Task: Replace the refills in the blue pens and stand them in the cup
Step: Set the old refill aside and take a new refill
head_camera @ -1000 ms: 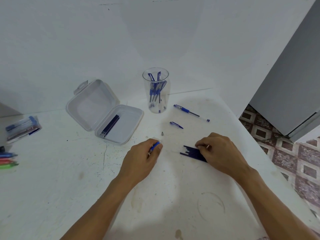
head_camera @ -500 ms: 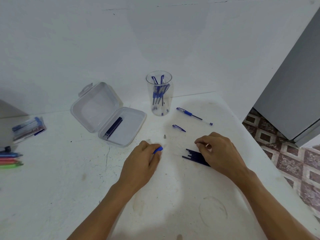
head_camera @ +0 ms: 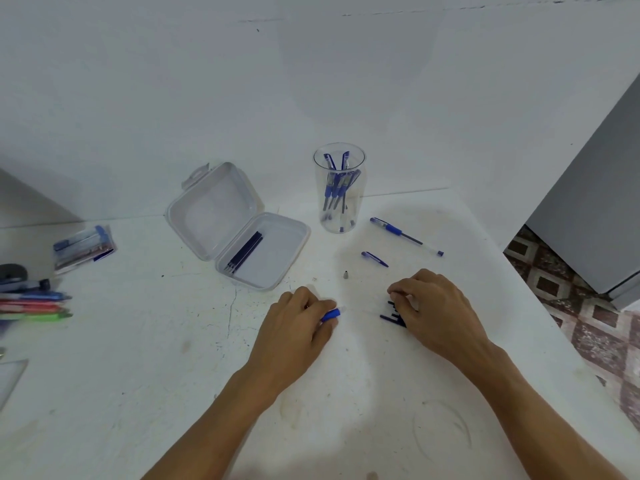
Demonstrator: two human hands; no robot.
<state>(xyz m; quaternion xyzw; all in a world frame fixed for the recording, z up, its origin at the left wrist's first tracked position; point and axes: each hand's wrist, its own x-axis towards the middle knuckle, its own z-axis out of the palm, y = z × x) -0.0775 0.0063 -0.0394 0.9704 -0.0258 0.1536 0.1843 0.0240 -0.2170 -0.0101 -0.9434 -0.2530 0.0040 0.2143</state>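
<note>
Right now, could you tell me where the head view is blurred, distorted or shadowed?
Head view: coloured pens at the left edge are smeared; the wide lens makes the grey cabinet at right lean; the clear plastic cup and the blue pen in the left hand are sharp; soft light, faint shadow beside the cup.

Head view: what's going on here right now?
A person is swapping pen refills. The left hand holds a blue pen barrel; the right hand touches a pile of dark refills. Several pens stand in the cup; another pen, a cap and a metal tip lie loose beside it.
</note>
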